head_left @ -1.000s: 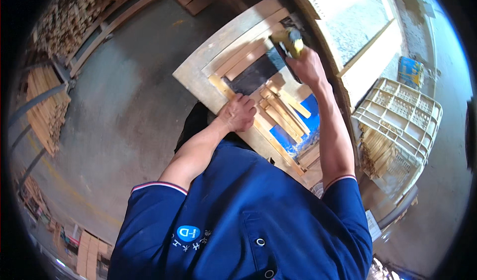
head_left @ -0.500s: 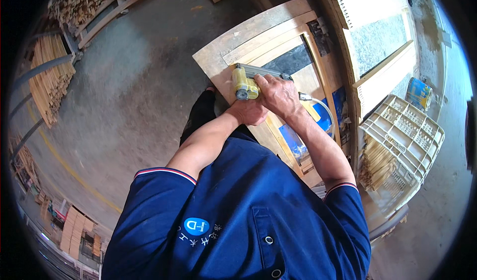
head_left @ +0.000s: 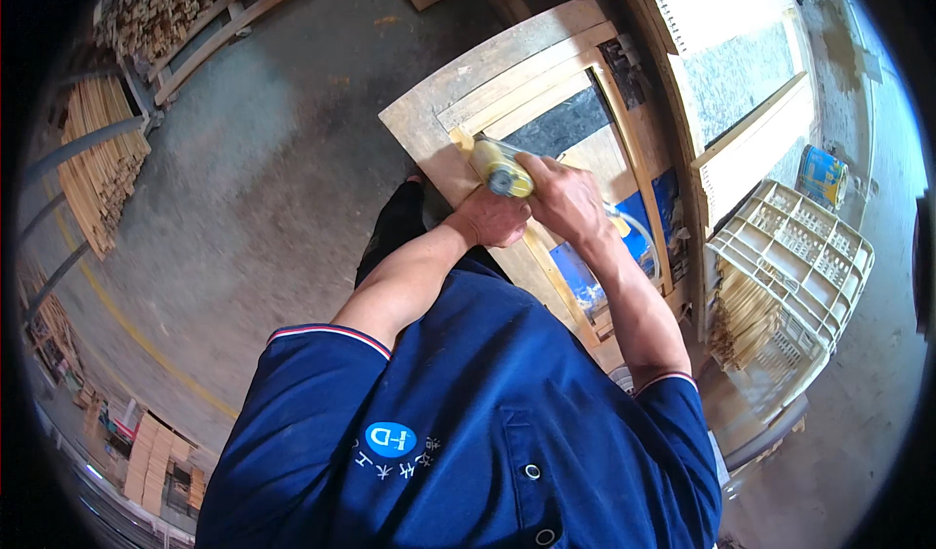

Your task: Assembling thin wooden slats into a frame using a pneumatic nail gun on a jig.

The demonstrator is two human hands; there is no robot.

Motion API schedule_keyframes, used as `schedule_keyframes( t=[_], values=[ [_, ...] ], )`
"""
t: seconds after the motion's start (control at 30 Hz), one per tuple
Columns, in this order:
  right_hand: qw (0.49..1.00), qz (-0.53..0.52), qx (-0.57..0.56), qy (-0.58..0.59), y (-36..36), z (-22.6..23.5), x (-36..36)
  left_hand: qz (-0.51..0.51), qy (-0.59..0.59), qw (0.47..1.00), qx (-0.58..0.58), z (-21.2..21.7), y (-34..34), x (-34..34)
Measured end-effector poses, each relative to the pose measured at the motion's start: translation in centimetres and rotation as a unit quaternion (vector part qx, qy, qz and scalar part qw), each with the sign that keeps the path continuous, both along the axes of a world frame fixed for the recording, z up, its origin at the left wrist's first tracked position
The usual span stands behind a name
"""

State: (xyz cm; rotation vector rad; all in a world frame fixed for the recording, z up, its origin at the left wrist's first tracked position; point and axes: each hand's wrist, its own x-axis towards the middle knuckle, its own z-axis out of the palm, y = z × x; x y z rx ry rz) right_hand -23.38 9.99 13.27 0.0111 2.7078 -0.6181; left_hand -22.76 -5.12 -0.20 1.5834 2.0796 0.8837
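Observation:
My right hand (head_left: 567,198) is wrapped around a yellow and grey nail gun (head_left: 500,169), blurred by motion, with a pale air hose (head_left: 634,219) behind it. The tool is over the near left corner of a light wooden frame (head_left: 523,110) on the workbench (head_left: 417,115). Just below the tool, my left hand (head_left: 495,217) has its fingers curled at the near side of the frame. What those fingers hold, if anything, is hidden.
Dark and blue panels (head_left: 575,271) show through the frame. Right of the bench are a pale crate (head_left: 795,247), a bundle of thin wooden sticks (head_left: 746,315) and a blue tin (head_left: 822,176). Stacked wood strips (head_left: 97,159) stand at the left beyond the floor.
The nail gun has tilted and shifted slightly right and toward me with my right hand. My left hand stays in nearly the same place.

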Motion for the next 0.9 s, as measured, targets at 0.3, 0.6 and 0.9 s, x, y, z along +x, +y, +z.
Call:
schedule_keyframes(
  t=[0.3,0.6,0.9],
  values=[
    [0.903,-0.429,-0.013,-0.02,4.8,3.8,18.1,-0.015,0.09,0.995,0.043,0.9,1.5,-0.7],
    [0.716,-0.681,0.147,-0.047,11.8,-2.1,46.3,-0.039,0.165,0.985,0.041,0.7,1.4,0.1],
    [0.614,-0.737,0.223,-0.172,15.8,-9.3,62.1,-0.055,0.195,0.979,0.009,1.0,2.2,1.4]
  ],
)
